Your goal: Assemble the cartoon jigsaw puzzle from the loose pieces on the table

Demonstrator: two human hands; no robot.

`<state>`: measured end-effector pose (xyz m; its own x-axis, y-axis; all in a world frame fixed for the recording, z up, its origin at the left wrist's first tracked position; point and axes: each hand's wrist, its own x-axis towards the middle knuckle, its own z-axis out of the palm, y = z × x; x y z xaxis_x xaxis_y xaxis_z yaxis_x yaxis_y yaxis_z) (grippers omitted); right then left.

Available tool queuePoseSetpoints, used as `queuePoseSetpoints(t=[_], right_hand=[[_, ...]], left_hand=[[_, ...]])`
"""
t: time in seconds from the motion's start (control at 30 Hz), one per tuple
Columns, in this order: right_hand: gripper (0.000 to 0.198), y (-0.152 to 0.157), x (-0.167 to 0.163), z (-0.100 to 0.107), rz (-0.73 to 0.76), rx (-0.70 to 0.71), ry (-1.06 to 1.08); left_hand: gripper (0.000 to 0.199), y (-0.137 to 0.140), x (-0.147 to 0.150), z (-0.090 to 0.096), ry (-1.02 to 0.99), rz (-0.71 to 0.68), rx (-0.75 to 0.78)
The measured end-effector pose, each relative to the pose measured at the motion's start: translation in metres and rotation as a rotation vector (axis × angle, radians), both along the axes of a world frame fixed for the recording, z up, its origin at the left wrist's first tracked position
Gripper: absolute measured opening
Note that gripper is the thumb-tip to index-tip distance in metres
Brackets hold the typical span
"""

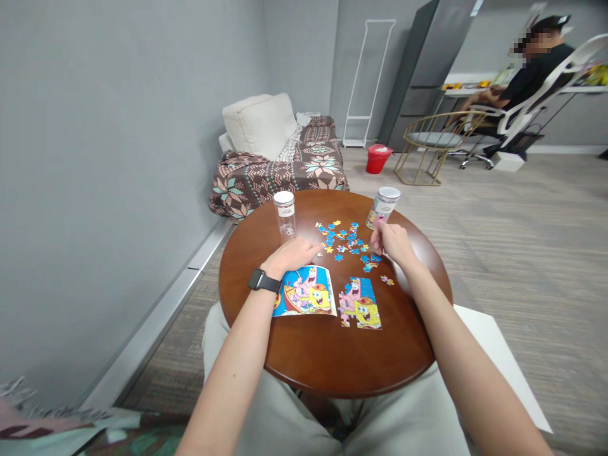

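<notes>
My left hand [293, 254], a dark watch on its wrist, lies on the round wooden table with fingers stretched out towards the loose puzzle pieces [351, 239]. Beneath that wrist is a picture sheet [308, 292] showing a yellow and a pink cartoon figure. To its right sits a partly joined jigsaw puzzle [361, 305] with the same figures and a notched left edge. At the right side of the loose pieces, my right hand [393, 244] has its fingers curled down close together; whatever they hold is hidden. One pinkish piece [387, 280] lies apart, below this hand.
A clear jar [285, 215] with a white lid stands at the table's back left, a printed can [382, 207] at the back right. Beyond are a covered sofa [285, 168], a red bin [377, 159], a gold-framed chair [434, 140] and a seated person [536, 76].
</notes>
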<state>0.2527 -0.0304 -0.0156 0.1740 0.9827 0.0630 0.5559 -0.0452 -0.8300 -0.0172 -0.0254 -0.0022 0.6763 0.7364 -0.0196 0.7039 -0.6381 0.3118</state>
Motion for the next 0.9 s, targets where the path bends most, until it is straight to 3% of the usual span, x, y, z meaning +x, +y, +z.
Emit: queuePoseSetpoints(t=[0.1, 0.2, 0.33, 0.43, 0.53, 0.63, 0.9], right_hand=[[0.047, -0.004, 0.003, 0.005, 0.057, -0.092, -0.078], [0.047, -0.005, 0.010, 0.006, 0.131, -0.208, -0.093], [0.047, -0.006, 0.025, 0.003, 0.274, -0.518, -0.007], [0.047, -0.012, 0.032, 0.003, 0.344, -0.758, 0.023], [0.043, -0.019, 0.028, 0.006, 0.447, -0.885, 0.032], [0.040, -0.020, 0.019, 0.009, 0.459, -0.870, 0.027], [0.036, -0.005, 0.015, 0.003, 0.220, -0.444, -0.020]], left_hand=[[0.054, 0.001, 0.002, -0.003, 0.030, 0.109, 0.030], [0.047, 0.003, 0.001, -0.007, 0.050, 0.137, 0.064], [0.038, 0.005, -0.003, -0.010, 0.011, 0.172, 0.067], [0.027, 0.007, -0.005, -0.012, -0.038, 0.124, 0.071], [0.027, 0.009, -0.006, -0.015, -0.058, 0.037, 0.099], [0.030, 0.011, -0.007, -0.017, -0.024, -0.012, 0.118], [0.029, 0.012, -0.008, -0.014, 0.012, 0.071, 0.121]])
